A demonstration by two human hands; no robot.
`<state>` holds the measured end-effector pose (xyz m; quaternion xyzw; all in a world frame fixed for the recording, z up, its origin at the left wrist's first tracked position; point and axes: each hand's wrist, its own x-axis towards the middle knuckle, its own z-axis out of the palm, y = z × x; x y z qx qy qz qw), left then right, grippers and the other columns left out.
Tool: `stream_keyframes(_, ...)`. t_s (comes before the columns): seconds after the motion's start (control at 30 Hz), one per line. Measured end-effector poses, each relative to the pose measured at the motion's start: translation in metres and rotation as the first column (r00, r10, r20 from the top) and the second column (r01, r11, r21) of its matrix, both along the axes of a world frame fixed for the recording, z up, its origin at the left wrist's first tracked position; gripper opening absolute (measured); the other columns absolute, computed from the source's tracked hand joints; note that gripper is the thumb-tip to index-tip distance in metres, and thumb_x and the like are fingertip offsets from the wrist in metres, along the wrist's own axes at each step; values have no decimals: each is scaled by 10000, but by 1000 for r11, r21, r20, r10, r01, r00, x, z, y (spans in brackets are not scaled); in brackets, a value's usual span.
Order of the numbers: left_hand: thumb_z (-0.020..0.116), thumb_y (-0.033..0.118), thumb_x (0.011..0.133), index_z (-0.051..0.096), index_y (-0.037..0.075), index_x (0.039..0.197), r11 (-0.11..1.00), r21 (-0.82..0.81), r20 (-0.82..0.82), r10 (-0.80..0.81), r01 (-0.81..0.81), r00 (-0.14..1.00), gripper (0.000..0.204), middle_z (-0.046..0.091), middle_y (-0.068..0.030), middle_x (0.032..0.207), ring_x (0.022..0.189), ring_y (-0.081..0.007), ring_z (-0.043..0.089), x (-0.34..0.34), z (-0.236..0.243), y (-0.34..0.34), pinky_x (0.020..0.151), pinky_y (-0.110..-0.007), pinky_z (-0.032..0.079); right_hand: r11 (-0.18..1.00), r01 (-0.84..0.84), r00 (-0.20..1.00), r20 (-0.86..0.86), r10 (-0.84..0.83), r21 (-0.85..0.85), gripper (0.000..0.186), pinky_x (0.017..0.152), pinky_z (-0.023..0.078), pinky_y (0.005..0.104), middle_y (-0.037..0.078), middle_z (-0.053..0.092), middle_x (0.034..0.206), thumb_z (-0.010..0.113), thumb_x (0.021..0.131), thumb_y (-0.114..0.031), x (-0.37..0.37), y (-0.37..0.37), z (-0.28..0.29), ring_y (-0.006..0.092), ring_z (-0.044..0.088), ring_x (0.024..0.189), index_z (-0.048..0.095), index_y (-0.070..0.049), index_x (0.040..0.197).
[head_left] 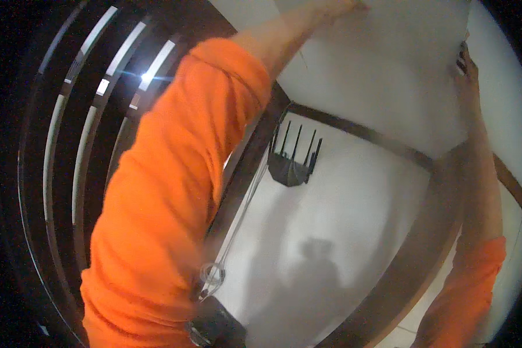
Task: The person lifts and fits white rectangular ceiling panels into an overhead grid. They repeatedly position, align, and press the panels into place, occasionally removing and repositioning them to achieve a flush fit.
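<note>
Two orange sleeves are leading to bare forearms raised high, with the left hand lying near the upper edge of the view and the right hand near the right border of a pale panel. That panel is spanning the space between the hands, above a brown trim; whether it is forming part of the room or standing as a loose sheet, I cannot tell. Neither grip is showing clearly: the left fingers are blurring near the rim, and the right ones are looking dark and small, so I cannot tell whether either is standing apart, coming together or clamping on anything. The overhead work is apparently being done now, with nothing marking it as finished; how much is remaining is not showing. Below, a black router is already hanging on the white wall, antennas pointing up, and a coiled cable is hanging lower down, well apart from both hands.
</note>
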<state>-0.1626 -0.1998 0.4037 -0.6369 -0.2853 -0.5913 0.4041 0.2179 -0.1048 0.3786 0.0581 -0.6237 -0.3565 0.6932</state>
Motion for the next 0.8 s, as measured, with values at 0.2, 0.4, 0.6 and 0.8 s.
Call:
stream_keyframes(0.2, 499, 181, 1042, 501, 111, 1488, 999, 3, -231, 51, -51, 972, 451, 334, -200, 1625, 1495, -344, 330, 21, -26, -18, 1220, -479, 313, 991, -20, 999, 27, 24, -129, 743, 1145, 409, 434, 220, 444, 1528, 680, 935, -210, 11, 6, -2, 340, 474, 1390, 365, -162, 1606)
stream_keyframes(0.4, 530, 395, 1044, 440, 45, 1513, 967, 7, -285, 245, -254, 927, 592, 339, -196, 1618, 1454, -365, 367, 2, -16, -26, 1207, -512, 309, 993, -9, 998, 54, 15, -115, 773, 1134, 419, 430, 213, 416, 1547, 703, 942, -263, 13, 17, 24, 326, 460, 1408, 339, -205, 1621)
stream_keyframes(0.6, 552, 503, 1020, 94, 74, 1647, 972, -222, 135, -42, 71, 990, 886, -67, -103, 1733, 1591, -323, 30, 43, -85, -25, 1284, -462, 165, 986, 165, 982, -91, -166, -18, 796, 1182, 359, 459, 232, 437, 1507, 745, 876, -201, 4, 16, 16, 382, 392, 1424, 387, -125, 1582)
stream_keyframes(0.8, 656, 590, 905, 179, -20, 1617, 923, -67, 119, -370, 380, 921, 1052, 107, -201, 1713, 1582, -334, 114, 57, -64, -24, 1276, -442, 134, 993, 104, 994, 29, -103, -51, 977, 1211, 325, 463, 255, 335, 1537, 779, 826, -122, -3, 7, 9, 412, 350, 1440, 242, -193, 1638)
